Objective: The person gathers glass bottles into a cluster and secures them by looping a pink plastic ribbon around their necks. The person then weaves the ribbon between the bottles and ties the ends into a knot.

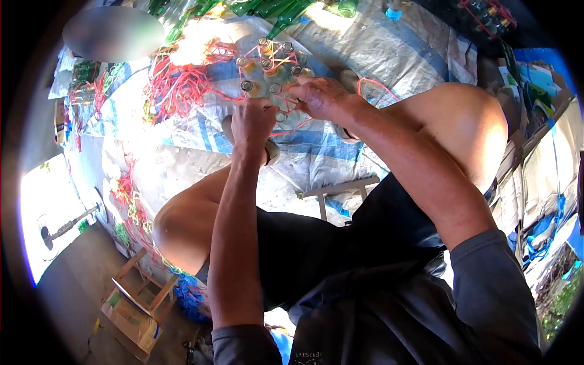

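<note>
A cluster of clear glass bottles point(267, 63) stands upright between my feet, seen from above with the mouths facing me. Red plastic string point(285, 56) zigzags between the bottle necks. My left hand point(254, 121) is closed in a fist at the near left side of the cluster, with red string running into it from the left. At the near right side, my right hand point(321, 97) pinches red string beside the bottle necks. Its fingertips are partly hidden by the bottles and string.
A tangled heap of red string point(176, 85) lies left of the bottles. Green bottles point(286, 18) lie at the far edge of the silver-blue tarp point(389, 55). A small wooden stool point(137, 298) is at lower left, and flattened cardboard point(535, 164) leans at right.
</note>
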Demonstrator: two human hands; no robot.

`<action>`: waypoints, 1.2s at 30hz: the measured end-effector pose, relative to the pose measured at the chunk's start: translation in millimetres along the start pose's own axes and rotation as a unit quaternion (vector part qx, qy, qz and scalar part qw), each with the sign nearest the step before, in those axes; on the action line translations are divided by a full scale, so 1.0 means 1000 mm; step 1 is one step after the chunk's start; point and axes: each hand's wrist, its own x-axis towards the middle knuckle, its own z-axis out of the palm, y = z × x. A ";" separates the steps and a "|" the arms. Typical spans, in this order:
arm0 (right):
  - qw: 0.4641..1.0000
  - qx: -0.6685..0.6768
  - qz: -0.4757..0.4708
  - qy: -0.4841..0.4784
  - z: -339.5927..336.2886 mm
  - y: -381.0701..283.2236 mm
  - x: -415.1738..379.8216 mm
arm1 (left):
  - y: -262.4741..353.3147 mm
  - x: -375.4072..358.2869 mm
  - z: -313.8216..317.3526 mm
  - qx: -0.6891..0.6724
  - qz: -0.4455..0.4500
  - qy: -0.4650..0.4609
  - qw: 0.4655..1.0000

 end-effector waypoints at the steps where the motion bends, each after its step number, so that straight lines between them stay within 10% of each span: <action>1: 1.000 -0.003 0.001 -0.003 0.000 0.000 0.000 | 0.000 -0.003 0.001 -0.013 -0.011 0.007 1.000; 19: 0.999 0.038 0.013 -0.021 -0.002 0.001 0.001 | -0.011 -0.041 0.043 -0.177 -0.129 0.174 0.960; 28: 0.999 0.039 0.012 0.005 0.013 0.010 0.003 | -0.044 -0.049 0.074 -0.508 -0.198 0.101 0.832; 36: 0.991 0.086 -0.076 0.071 0.008 0.004 0.003 | -0.043 -0.050 0.092 -0.507 -0.233 0.173 0.812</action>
